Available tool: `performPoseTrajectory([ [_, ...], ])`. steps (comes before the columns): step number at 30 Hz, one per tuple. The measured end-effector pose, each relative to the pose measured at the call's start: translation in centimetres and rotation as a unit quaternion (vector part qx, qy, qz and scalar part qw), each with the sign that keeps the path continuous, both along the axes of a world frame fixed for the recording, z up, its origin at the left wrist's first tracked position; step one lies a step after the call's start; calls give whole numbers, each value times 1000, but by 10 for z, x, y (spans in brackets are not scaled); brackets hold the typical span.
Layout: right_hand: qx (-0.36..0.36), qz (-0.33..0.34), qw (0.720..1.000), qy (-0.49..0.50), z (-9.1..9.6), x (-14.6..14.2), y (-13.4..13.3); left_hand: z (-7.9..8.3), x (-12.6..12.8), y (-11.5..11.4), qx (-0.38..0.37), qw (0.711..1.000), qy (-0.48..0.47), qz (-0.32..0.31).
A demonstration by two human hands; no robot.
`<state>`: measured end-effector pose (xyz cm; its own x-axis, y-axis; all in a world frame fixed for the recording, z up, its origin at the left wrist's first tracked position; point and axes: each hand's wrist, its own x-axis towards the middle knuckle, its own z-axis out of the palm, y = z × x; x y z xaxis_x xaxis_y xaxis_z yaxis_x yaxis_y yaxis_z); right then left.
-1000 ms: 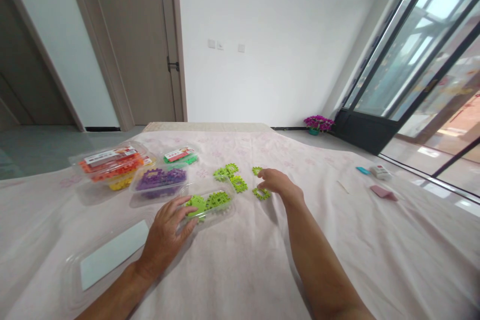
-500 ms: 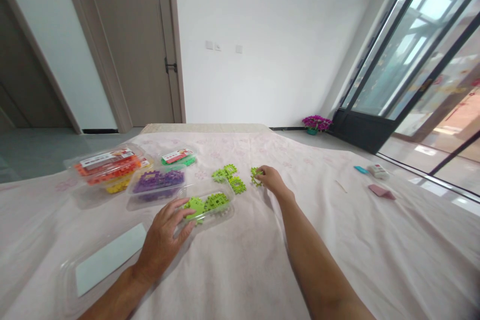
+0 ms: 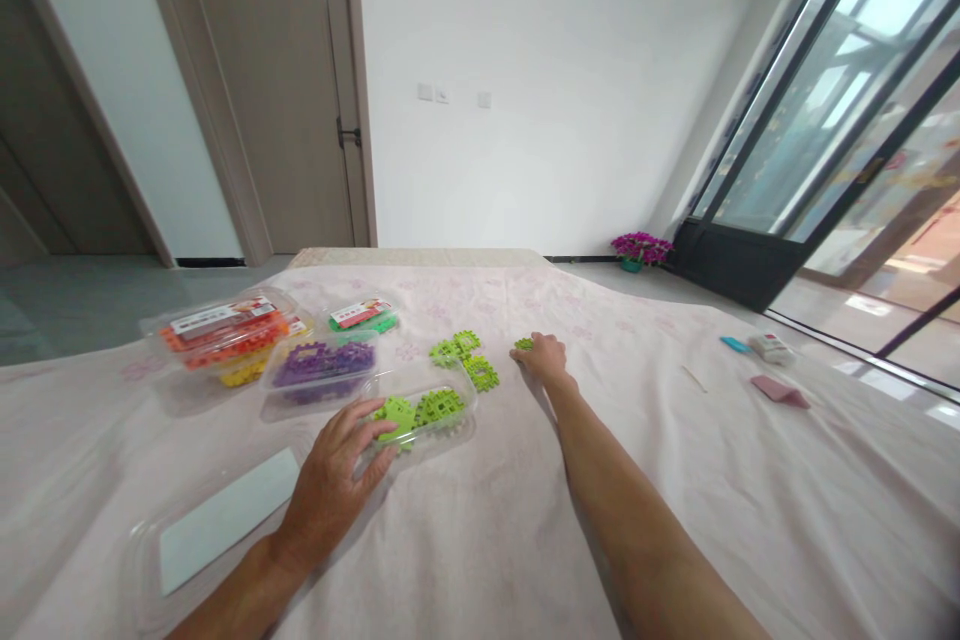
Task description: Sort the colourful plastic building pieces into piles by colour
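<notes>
My left hand (image 3: pixel 334 470) is curled over the near left end of a clear plastic box (image 3: pixel 466 420), thumb outside and fingers across its rim. Inside it lie several lime-green toothed plastic pieces (image 3: pixel 439 407). At arm's length, my right hand (image 3: pixel 549 360) has its fingers closed on a lime-green toothed piece (image 3: pixel 524 344), partly covered by the fingers, at the cloth. Between the box and that hand, a small group of similar loose green pieces (image 3: pixel 481 374) rests on the cloth.
On the left are boxes of purple (image 3: pixel 326 365), orange and yellow (image 3: pixel 232 340), and green pieces (image 3: pixel 364 315). A clear lid with a white label (image 3: pixel 229 520) lies nearer. A pink item (image 3: pixel 780 391), a white packet (image 3: pixel 771 349) and a blue item (image 3: pixel 735 345) lie far right on the cloth.
My right hand has shifted slightly away from me and right, turning over the green piece so less of it shows. My left hand stays on the box. The whole view has shifted slightly.
</notes>
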<state>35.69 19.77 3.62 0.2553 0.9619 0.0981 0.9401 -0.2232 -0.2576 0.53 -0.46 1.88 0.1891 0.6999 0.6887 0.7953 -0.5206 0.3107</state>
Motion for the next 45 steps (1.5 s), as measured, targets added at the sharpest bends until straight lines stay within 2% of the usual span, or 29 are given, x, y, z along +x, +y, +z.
performPoseTrajectory([
  [4,-34,-1,999,9,8,9,7,0,0,0,-1,1000,6,1],
  [7,-22,-4,998,51,6,15,8,0,0,-1,1,1000,11,1],
  [15,100,-5,978,183,-16,-4,-5,2,1,0,15,1000,12,-4],
  [18,141,26,958,248,-12,-16,-8,1,1,0,18,1000,10,-3],
  [21,131,108,911,376,9,-36,-14,0,0,0,18,1000,11,-4],
  [24,80,242,846,467,38,-59,-28,1,0,0,17,1000,12,-6],
  [27,11,358,807,469,61,-79,-49,3,0,0,16,1000,9,-4],
  [30,-54,443,781,437,70,-93,-67,3,1,-1,10,1000,7,-1],
  [32,-78,477,789,380,69,-100,-72,3,1,-1,6,1000,7,-1],
  [35,-45,479,831,278,64,-104,-71,2,0,-1,1,1000,7,-1],
  [38,59,403,886,224,60,-98,-62,2,1,-1,2,1000,4,-1],
  [40,81,339,921,176,58,-88,-54,2,1,-1,5,1000,4,-1],
  [43,18,258,963,76,51,-71,-47,3,1,-1,11,1000,6,4],
  [45,-39,220,974,30,45,-65,-46,2,1,-1,14,1000,11,11],
])
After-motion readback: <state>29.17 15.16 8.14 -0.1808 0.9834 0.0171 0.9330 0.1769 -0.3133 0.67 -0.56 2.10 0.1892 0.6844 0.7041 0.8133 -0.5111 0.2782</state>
